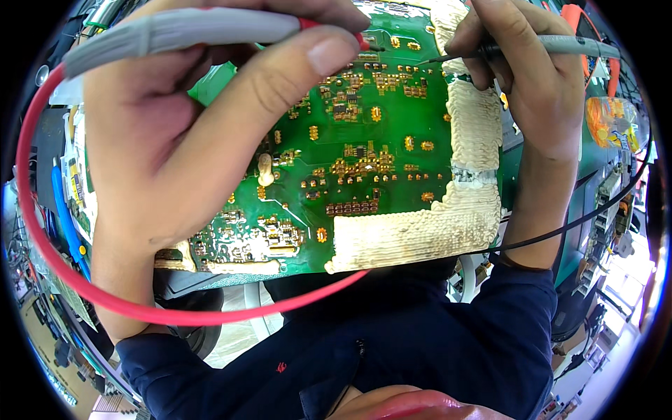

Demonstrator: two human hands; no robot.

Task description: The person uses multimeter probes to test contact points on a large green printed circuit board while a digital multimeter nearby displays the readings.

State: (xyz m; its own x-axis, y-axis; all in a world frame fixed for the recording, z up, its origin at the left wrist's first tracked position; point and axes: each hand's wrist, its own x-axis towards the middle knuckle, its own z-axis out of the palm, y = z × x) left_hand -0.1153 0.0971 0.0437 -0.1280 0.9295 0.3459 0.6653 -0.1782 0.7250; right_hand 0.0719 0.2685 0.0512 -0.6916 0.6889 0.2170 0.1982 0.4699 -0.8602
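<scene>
A large green circuit board lies in front of me, crowded with small gold-coloured solder joints and components. Thick cream-coloured coating covers its right and near edges. My left hand is closed around a grey-and-red test probe, whose tip is over the upper part of the board. Pinched in my right hand is a grey-and-black test probe, its thin point aimed left at the same area. The two tips are close together but apart. Whether either touches the board, I cannot tell.
A red cable loops from the left probe across the near side. A black cable curves along the right. Blue-handled pliers lie at the left. An orange-and-clear plastic packet and more circuit boards are at the right.
</scene>
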